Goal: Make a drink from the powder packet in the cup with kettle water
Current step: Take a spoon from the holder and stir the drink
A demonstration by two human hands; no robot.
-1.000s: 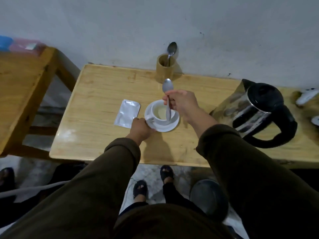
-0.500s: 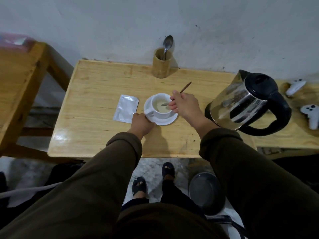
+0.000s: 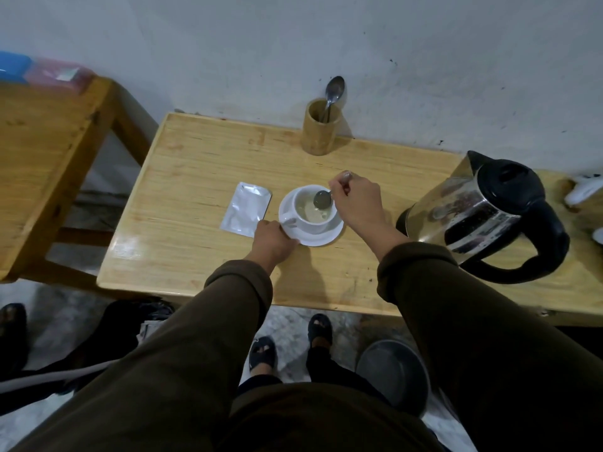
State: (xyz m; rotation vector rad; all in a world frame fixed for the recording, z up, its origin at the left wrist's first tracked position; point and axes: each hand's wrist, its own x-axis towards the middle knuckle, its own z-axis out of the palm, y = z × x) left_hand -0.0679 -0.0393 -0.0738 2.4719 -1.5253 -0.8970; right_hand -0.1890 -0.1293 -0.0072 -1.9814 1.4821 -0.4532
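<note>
So since half a second back the spoon point(image 3: 323, 200) has tipped over, bowl now down inside the cup point(image 3: 314, 208) instead of lying flat across the rim. Right hand point(image 3: 355, 203) is pinched shut on the handle, left hand point(image 3: 272, 238) is clamped on the saucer point(image 3: 329, 235) edge by the cup's handle. Packet point(image 3: 246, 208) lies flat just left of the saucer, looks spent. Cup's got pale liquid in it, kettle point(image 3: 486, 213) parked on the right, so I'd say pouring's done and only stirring is left.
</note>
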